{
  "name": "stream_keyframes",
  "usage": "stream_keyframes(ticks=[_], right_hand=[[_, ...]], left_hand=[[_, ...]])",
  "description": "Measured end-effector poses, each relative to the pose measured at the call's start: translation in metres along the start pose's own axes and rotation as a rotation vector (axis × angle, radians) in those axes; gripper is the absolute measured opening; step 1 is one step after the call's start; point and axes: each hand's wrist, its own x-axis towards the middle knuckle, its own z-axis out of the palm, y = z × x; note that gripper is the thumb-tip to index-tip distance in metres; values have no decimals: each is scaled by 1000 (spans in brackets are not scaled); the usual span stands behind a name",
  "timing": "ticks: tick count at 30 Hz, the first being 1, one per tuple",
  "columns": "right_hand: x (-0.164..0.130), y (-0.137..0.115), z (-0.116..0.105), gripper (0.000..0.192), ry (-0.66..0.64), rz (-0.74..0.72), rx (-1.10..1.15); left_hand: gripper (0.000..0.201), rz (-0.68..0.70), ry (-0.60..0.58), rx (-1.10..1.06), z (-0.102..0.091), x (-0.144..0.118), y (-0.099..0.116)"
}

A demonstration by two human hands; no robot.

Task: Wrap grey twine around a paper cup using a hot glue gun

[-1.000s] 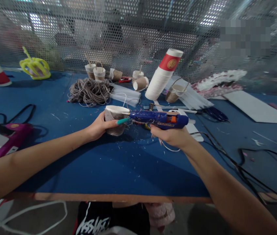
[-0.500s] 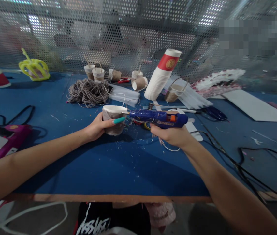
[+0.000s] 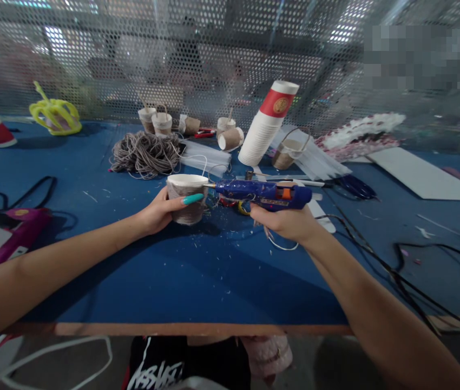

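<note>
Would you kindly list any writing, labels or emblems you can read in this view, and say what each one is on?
Nothing here reads with certainty.
Black garment below the table edge: large white lettering, cut off by the frame, unreadable.
Top cup of the paper cup stack: a round gold emblem on a red band, too small to read.
Blue glue gun in the right hand: a side label, too blurred to read.
Magenta tool at the left: white markings, illegible.

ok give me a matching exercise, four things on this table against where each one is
Things:
1 glue gun
2 wrapped cup
3 twine bundle
4 cup stack

Places:
a leaning, behind the glue gun
b in the right hand
c behind the wrapped cup
d in the left hand

Pairs: 1-b, 2-d, 3-c, 4-a
</note>
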Motion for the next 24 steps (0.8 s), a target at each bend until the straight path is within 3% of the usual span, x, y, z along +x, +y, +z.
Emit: stream_keyframes(ticks=[7,24], right_hand=[[2,7,0,26,13,-38,-37],[3,1,-1,23,31,-10,-34]], left_hand=[[62,4,-64,-3,-3,0,0],[81,12,-67,-28,-1,-2,3]])
